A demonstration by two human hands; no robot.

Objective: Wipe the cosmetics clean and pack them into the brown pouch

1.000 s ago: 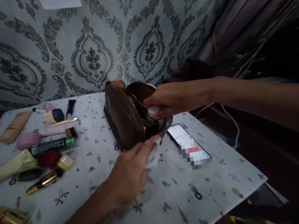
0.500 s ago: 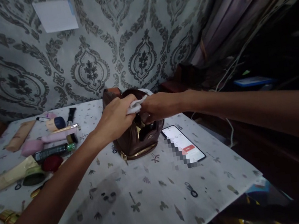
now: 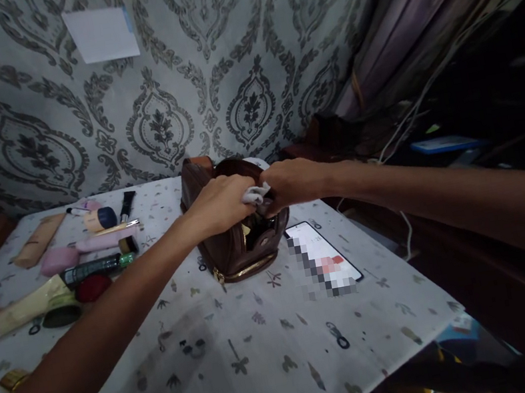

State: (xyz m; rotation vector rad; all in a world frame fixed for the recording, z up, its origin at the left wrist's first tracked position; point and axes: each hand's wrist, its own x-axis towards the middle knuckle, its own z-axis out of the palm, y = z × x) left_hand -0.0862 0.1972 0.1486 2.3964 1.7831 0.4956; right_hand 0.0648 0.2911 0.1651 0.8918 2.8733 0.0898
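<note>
Over the mouth of a brown leather, gold-zippered bag (image 3: 225,257), two bare hands come close together with a crumpled white tissue (image 3: 257,195) between them. This tissue lies at the finger end of the left hand (image 3: 223,202), toward the right hand's side, and is so bunched that no long axis can be made out. The left hand is the nearer one: its fingers are drawn together and appear to pinch the tissue, though the tips are hidden. The right hand (image 3: 293,183) comes in from the opposite side, knuckles up, fingers curled down at the opening — whether they grip anything, I cannot tell.

The bag stands on a white, leaf-printed tablecloth (image 3: 260,386), its opening gaping upward and toward the right forearm. Inside, a small pale-yellow patch (image 3: 247,230) shows near the zipper; the rest is deep shadow. Just right of the bag lies a lit black-edged phone (image 3: 326,253), slanting toward the near right corner.

Well apart, on the left of the cloth, lie loose containers — a flat beige tube (image 3: 41,241), a navy-capped beige bottle (image 3: 100,219), a dark green tube with a bright green cap (image 3: 95,269) and a cream-coloured tube (image 3: 25,306). Their contents cannot be seen.
</note>
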